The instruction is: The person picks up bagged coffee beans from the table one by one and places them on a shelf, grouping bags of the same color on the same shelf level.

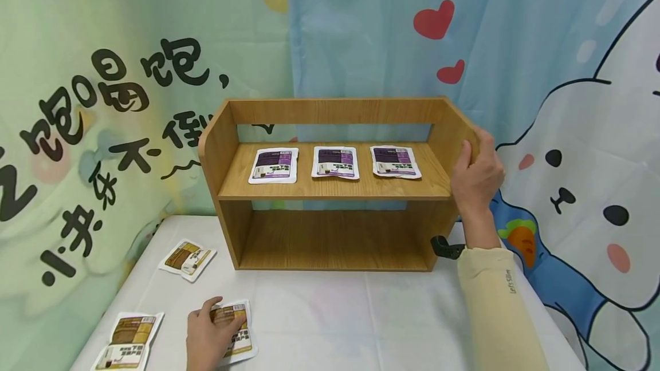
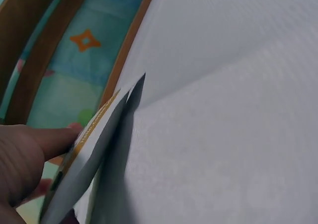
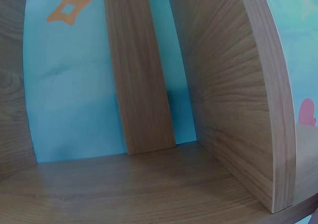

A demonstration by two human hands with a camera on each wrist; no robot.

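Observation:
My left hand (image 1: 210,334) pinches a white packet with a brown-and-gold label (image 1: 242,339) at the table's front. In the left wrist view that packet (image 2: 92,152) appears edge-on, tilted over the white cloth, with the hand (image 2: 25,162) at its side. A two-tier wooden shelf (image 1: 335,190) stands at the back of the table. My right hand (image 1: 479,173) grips its right side panel, thumb on the inner side. Three white packets with purple labels, left (image 1: 273,165), middle (image 1: 335,162) and right (image 1: 395,161), lie in a row on the upper board.
Two more brown-labelled packets lie on the table's left side, one farther back (image 1: 187,259) and one near the front (image 1: 129,342). A white cloth covers the table (image 1: 330,319). Printed curtains (image 1: 356,27) hang behind and beside it.

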